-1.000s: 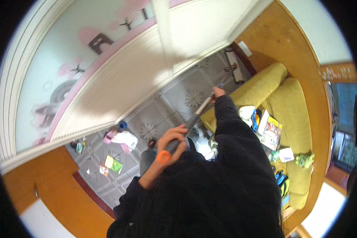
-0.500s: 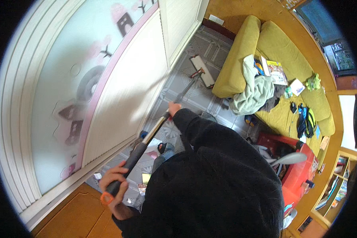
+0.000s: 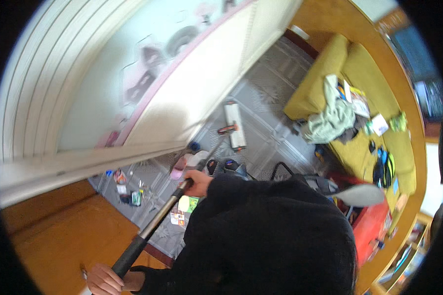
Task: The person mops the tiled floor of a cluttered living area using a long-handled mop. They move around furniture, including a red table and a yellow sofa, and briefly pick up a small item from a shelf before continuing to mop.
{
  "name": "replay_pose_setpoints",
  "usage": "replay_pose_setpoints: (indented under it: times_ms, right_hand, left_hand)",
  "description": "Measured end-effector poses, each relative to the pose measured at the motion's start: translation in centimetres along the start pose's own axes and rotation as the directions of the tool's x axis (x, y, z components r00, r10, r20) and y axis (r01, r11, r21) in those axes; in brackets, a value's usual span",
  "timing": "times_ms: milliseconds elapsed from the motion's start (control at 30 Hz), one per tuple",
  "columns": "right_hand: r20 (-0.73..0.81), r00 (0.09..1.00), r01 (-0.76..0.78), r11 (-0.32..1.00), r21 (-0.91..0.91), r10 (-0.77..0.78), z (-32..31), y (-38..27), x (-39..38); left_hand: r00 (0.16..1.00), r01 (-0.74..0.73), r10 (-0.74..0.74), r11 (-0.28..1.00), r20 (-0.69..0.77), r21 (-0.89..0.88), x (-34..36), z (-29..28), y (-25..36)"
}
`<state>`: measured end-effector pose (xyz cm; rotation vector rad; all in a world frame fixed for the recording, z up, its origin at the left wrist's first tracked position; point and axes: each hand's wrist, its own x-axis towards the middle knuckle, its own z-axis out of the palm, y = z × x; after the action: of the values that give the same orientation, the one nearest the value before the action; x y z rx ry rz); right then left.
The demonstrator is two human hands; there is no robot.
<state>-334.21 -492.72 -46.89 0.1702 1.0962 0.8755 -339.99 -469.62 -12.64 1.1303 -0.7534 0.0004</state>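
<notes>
A long flat mop slants across the view from lower left to upper middle. Its white rectangular mop head (image 3: 235,123), with orange-red ends, lies on the grey patterned floor (image 3: 266,98) beside the white sliding door. At the lower left, my left hand (image 3: 106,280) is wrapped round the black grip of the mop handle (image 3: 132,253). My right hand (image 3: 197,183) is closed round the pole higher up, nearer the mop head. Beyond the right hand are my dark shoes (image 3: 226,164), and a pink and white thing (image 3: 181,166) lies beside them.
The white sliding door (image 3: 192,83) runs along the left. A yellow-green sofa (image 3: 315,81), heaped with a pale green cloth (image 3: 330,123), stands at right. Nearer are a red container (image 3: 371,226) and a grey paddle-shaped thing (image 3: 362,195). Small litter (image 3: 135,196) and coloured cards (image 3: 179,211) lie at left.
The mop head has come back toward my feet and turned. Both hands have moved nearer with the handle, the left one to the lower left. The whole view has shifted.
</notes>
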Motion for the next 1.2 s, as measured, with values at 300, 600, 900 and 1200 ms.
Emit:
replay_pose_setpoints:
  times_ms: [300,600,900,1200]
  right_hand:
    - [-0.187,0.752,0.557,0.761,-0.332,-0.632,-13.2,-12.9,2.8]
    - [0.540,0.604,-0.184,-0.761,-0.622,-0.587,-19.7,10.6,15.6]
    - [0.474,0.839,-0.017,-0.884,-0.467,-0.267,-24.7,49.2,28.2]
    - [0.614,0.782,0.587,-0.207,-0.783,-0.105,-26.2,62.3,40.3]
  left_hand:
    - [0.933,0.100,-0.076,0.994,-0.351,0.048,-10.0,6.0,-12.2]
    - [0.792,0.004,0.024,0.999,-0.610,0.045,-31.6,-0.8,3.3]
    - [0.703,0.042,0.242,0.925,-0.669,0.378,-55.4,-3.3,31.2]
    - [0.591,0.138,0.484,0.727,-0.645,0.672,-64.3,3.6,35.8]
